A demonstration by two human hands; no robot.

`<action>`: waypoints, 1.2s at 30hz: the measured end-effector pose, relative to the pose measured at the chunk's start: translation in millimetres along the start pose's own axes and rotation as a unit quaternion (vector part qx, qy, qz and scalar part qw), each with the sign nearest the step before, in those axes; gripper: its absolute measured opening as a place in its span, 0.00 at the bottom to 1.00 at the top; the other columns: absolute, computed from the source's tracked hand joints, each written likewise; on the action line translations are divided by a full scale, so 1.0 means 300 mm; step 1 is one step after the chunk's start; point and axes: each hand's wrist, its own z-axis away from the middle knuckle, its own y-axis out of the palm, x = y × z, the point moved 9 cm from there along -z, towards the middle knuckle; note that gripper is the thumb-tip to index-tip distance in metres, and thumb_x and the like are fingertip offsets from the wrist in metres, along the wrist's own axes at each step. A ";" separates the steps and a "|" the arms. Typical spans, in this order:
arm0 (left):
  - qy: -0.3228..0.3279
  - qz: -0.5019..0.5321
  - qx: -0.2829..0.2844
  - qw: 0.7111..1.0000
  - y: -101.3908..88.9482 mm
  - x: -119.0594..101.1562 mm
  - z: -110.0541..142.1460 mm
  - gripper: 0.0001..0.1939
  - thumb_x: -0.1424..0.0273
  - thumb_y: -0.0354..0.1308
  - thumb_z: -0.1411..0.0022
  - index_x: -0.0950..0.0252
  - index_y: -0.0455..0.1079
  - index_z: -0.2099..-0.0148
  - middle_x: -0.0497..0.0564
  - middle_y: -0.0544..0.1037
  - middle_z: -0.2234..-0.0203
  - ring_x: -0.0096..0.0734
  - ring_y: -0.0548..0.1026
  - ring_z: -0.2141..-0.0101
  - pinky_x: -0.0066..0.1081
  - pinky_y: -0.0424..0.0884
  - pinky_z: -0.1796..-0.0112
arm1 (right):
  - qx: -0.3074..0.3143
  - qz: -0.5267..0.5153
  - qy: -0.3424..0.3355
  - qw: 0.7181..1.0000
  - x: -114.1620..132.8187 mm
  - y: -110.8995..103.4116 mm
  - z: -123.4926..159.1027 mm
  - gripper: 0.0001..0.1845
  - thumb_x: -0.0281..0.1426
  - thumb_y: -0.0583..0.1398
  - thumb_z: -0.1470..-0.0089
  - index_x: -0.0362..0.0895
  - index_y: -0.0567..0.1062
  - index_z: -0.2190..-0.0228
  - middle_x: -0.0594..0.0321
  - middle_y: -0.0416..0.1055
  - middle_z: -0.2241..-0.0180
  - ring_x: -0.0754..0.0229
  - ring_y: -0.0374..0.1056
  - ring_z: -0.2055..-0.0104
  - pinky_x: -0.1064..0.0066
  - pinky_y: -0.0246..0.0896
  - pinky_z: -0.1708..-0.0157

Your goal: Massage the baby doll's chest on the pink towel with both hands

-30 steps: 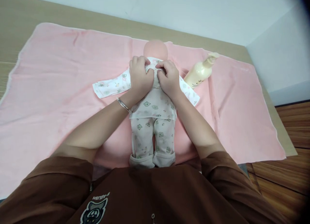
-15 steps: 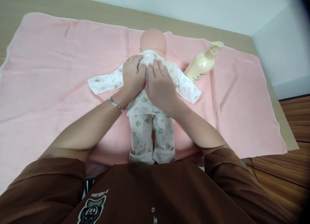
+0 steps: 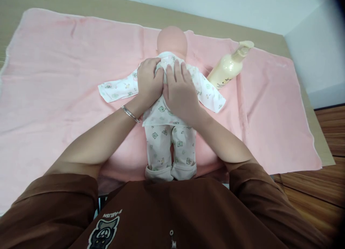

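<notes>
Soft light leaves glare on the bottle (image 3: 228, 67).

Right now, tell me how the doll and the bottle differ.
Size: the doll is clearly larger than the bottle.
Look: the doll wears white printed clothes; the bottle is pale yellow with a pump top.
Contact: the left hand and right hand are both on the doll's back, while neither touches the bottle.
Shared: doll and bottle are both on the pink blanket.

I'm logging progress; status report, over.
Left hand and right hand on shirt, right flat. Doll lying on pink cloth. Bottle beside doll, clear of hands.
</notes>
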 end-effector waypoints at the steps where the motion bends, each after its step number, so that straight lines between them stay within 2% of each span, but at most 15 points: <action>1: -0.001 0.001 0.003 1.000 0.001 0.000 -0.001 0.27 0.41 0.49 0.33 0.58 0.72 0.53 0.52 0.79 0.54 0.44 0.69 0.51 0.53 0.63 0.41 | -0.003 -0.007 -0.023 1.000 0.023 -0.001 0.011 0.33 0.33 0.45 0.27 0.30 0.57 0.28 0.43 0.47 0.24 0.36 0.41 0.20 0.46 0.38 0.19; 3: -0.006 0.002 0.013 1.000 0.006 0.007 -0.005 0.30 0.37 0.48 0.34 0.58 0.71 0.54 0.53 0.78 0.56 0.44 0.68 0.51 0.53 0.62 0.41 | 0.001 -0.040 -0.056 0.998 0.029 0.003 0.003 0.32 0.34 0.43 0.27 0.32 0.60 0.30 0.48 0.49 0.24 0.40 0.41 0.19 0.46 0.37 0.18; 6: -0.019 0.001 0.020 1.000 0.014 0.026 -0.012 0.32 0.34 0.48 0.37 0.57 0.70 0.55 0.54 0.78 0.55 0.46 0.68 0.50 0.54 0.61 0.39 | 0.022 -0.084 -0.045 0.995 -0.056 0.013 -0.064 0.32 0.37 0.44 0.27 0.37 0.59 0.29 0.55 0.48 0.23 0.46 0.39 0.19 0.49 0.37 0.18; 10: -0.016 0.006 0.010 1.000 0.010 0.027 -0.008 0.24 0.43 0.54 0.37 0.55 0.72 0.52 0.54 0.78 0.51 0.50 0.69 0.46 0.57 0.60 0.37 | 0.042 -0.077 0.035 0.996 -0.168 0.011 -0.124 0.37 0.40 0.48 0.26 0.31 0.52 0.26 0.46 0.43 0.23 0.42 0.37 0.18 0.50 0.35 0.18; 12: -0.006 0.008 0.006 1.000 0.006 0.012 0.001 0.18 0.48 0.56 0.37 0.53 0.72 0.54 0.53 0.79 0.52 0.52 0.70 0.46 0.57 0.62 0.38 | 0.054 -0.043 0.064 0.996 -0.160 0.010 -0.101 0.38 0.40 0.47 0.25 0.28 0.50 0.26 0.42 0.42 0.23 0.40 0.38 0.19 0.49 0.35 0.18; 14: 0.010 0.001 -0.004 1.000 -0.006 -0.012 0.011 0.13 0.54 0.55 0.37 0.53 0.72 0.56 0.54 0.79 0.53 0.54 0.72 0.47 0.57 0.65 0.40 | 0.058 -0.001 0.063 0.996 -0.107 0.010 -0.055 0.38 0.37 0.48 0.26 0.27 0.49 0.26 0.40 0.42 0.23 0.38 0.38 0.19 0.48 0.37 0.18; 17: 0.020 -0.010 -0.007 1.000 -0.022 -0.045 0.017 0.09 0.60 0.55 0.38 0.54 0.71 0.58 0.56 0.80 0.55 0.55 0.74 0.49 0.56 0.67 0.42 | 0.034 0.009 -0.001 0.999 0.004 0.003 0.004 0.34 0.31 0.49 0.29 0.30 0.54 0.27 0.43 0.44 0.23 0.36 0.39 0.19 0.44 0.37 0.19; 19: 0.013 -0.014 0.004 1.000 -0.027 -0.059 0.014 0.06 0.60 0.57 0.37 0.54 0.69 0.60 0.56 0.78 0.58 0.55 0.74 0.50 0.54 0.68 0.43 | 0.024 -0.011 -0.029 0.999 0.029 0.001 0.010 0.33 0.29 0.50 0.31 0.33 0.58 0.29 0.48 0.47 0.23 0.38 0.39 0.19 0.42 0.36 0.18; 21: 0.024 -0.051 0.027 0.998 -0.022 -0.083 0.014 0.06 0.60 0.55 0.34 0.55 0.66 0.61 0.58 0.77 0.60 0.58 0.74 0.52 0.56 0.68 0.45 | 0.028 -0.027 -0.029 0.999 0.000 0.004 -0.019 0.32 0.28 0.49 0.31 0.36 0.60 0.29 0.52 0.48 0.23 0.43 0.40 0.19 0.45 0.37 0.18; 24: 0.067 -0.120 0.068 0.988 0.002 -0.131 0.033 0.07 0.63 0.49 0.34 0.58 0.66 0.59 0.63 0.75 0.59 0.63 0.73 0.52 0.62 0.68 0.47 | 0.044 -0.050 0.018 0.998 -0.106 0.012 -0.092 0.32 0.29 0.48 0.29 0.38 0.58 0.28 0.55 0.47 0.23 0.49 0.41 0.18 0.52 0.38 0.17; 26: 0.080 -0.103 0.083 0.988 0.015 -0.152 0.057 0.12 0.59 0.51 0.32 0.59 0.69 0.53 0.64 0.75 0.53 0.63 0.70 0.45 0.63 0.63 0.40 | 0.051 -0.069 0.058 0.995 -0.173 0.018 -0.127 0.34 0.32 0.48 0.28 0.34 0.54 0.26 0.51 0.45 0.23 0.49 0.39 0.18 0.53 0.36 0.18; 28: 0.075 -0.043 0.087 0.992 0.019 -0.162 0.078 0.18 0.52 0.56 0.32 0.57 0.70 0.48 0.59 0.75 0.46 0.60 0.64 0.37 0.59 0.54 0.31 | 0.051 -0.081 0.069 0.993 -0.201 0.020 -0.138 0.35 0.36 0.49 0.27 0.33 0.52 0.26 0.49 0.45 0.23 0.47 0.38 0.18 0.50 0.36 0.18; 31: 0.084 0.000 0.108 0.991 0.023 -0.181 0.091 0.20 0.47 0.58 0.34 0.56 0.71 0.50 0.58 0.75 0.46 0.60 0.61 0.34 0.57 0.49 0.28 | 0.047 -0.072 0.056 0.995 -0.180 0.012 -0.112 0.34 0.38 0.50 0.27 0.37 0.56 0.27 0.51 0.48 0.23 0.45 0.41 0.19 0.48 0.40 0.18; 34: 0.139 -0.061 0.154 0.976 0.036 -0.193 0.074 0.18 0.50 0.49 0.29 0.58 0.68 0.59 0.64 0.74 0.54 0.66 0.68 0.43 0.66 0.58 0.35 | 0.070 -0.014 0.034 0.997 -0.115 0.013 -0.057 0.35 0.34 0.48 0.27 0.31 0.53 0.27 0.44 0.46 0.23 0.41 0.42 0.19 0.47 0.42 0.19; 36: 0.147 -0.085 0.156 0.973 0.033 -0.163 0.044 0.19 0.51 0.45 0.26 0.57 0.67 0.59 0.62 0.73 0.58 0.65 0.70 0.47 0.68 0.62 0.40 | 0.064 0.020 0.016 0.998 -0.066 0.004 -0.024 0.34 0.32 0.45 0.27 0.28 0.52 0.27 0.40 0.46 0.24 0.39 0.42 0.19 0.45 0.43 0.20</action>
